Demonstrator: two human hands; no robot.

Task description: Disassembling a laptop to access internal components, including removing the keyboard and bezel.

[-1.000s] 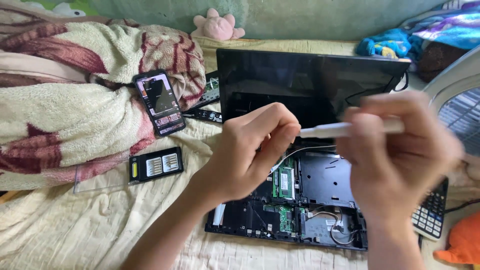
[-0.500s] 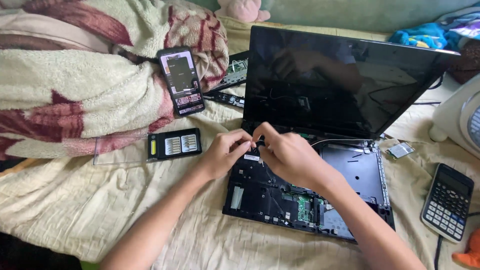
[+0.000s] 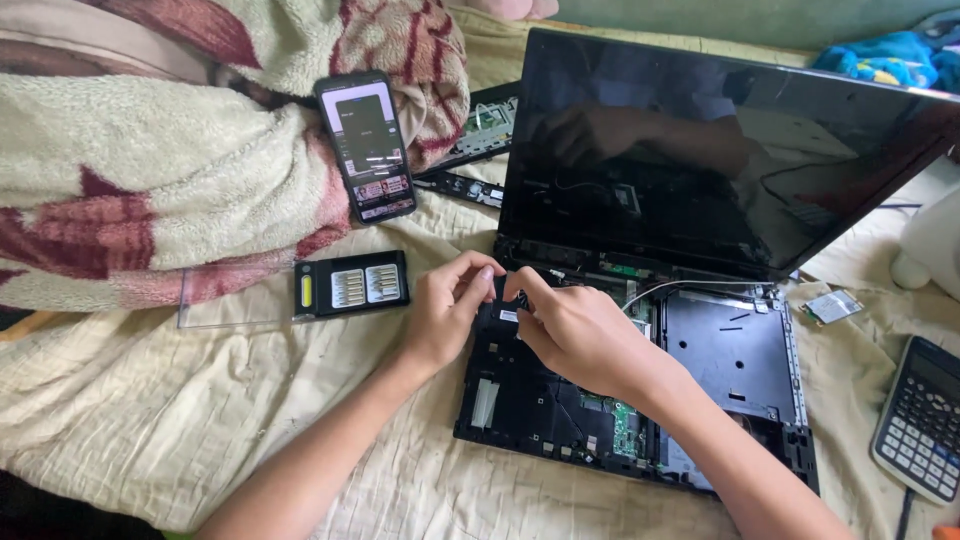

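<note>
The opened laptop base lies on a cream quilted bedcover, with its keyboard deck removed, exposing black internal framing and a green circuit board. The dark laptop screen stands upright behind the base, tilted slightly back. Both hands meet at the rear left corner of the base, just below the screen hinge. The left hand has its fingers curled, fingertips pinched together at a small dark part on the base; the right hand is likewise curled, thumb and forefinger pinched on the same spot. Whether either hand fully grips the part cannot be told. A black screwdriver bit case lies just left of the left hand, beside a clear plastic lid. A smartphone with its display lit leans against a fleece blanket. A scientific calculator lies to the right of the base, and a small loose card rests near the right hinge.
</note>
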